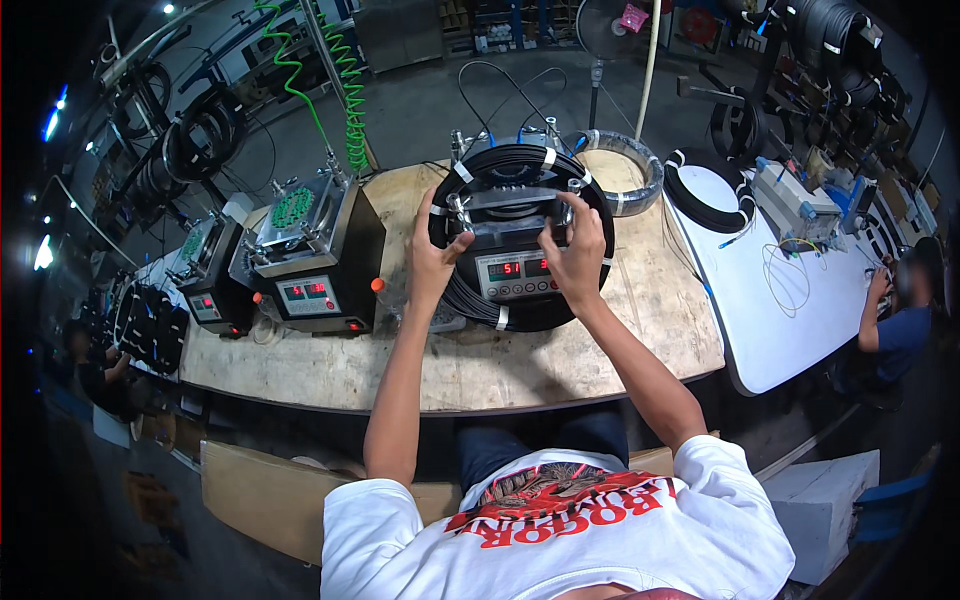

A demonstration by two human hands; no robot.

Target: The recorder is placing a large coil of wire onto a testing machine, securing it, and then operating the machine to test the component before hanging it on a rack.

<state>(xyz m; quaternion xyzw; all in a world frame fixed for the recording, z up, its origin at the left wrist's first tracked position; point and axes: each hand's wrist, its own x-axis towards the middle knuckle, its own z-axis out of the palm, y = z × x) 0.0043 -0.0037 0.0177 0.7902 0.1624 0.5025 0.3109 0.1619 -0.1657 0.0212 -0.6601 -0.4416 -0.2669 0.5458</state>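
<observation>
A coil of black cable [486, 306], bound with white tape bands, is looped around the front of a machine with a lit red display [513, 270] on the bench. At the coil's left side is my left hand [437, 255], its fingers stretched upward along the coil and its thumb apart, near a metal clamp [457, 207]. My right hand [582, 252] is inside the coil's right side, thumb and fingers apart and bent, beside the other clamp [574, 187]. Whether either hand touches the clamps is hard to make out. Between my hands lies the machine's metal top plate [512, 198].
Two similar machines [318, 240] [207, 265] stand left on the wooden bench [640, 340]. Orange-capped bottles [379, 287] are beside them. Behind the coil lies a wrapped coil [632, 165]. The white table [770, 340] at right holds another black coil [700, 205]. People sit at both sides.
</observation>
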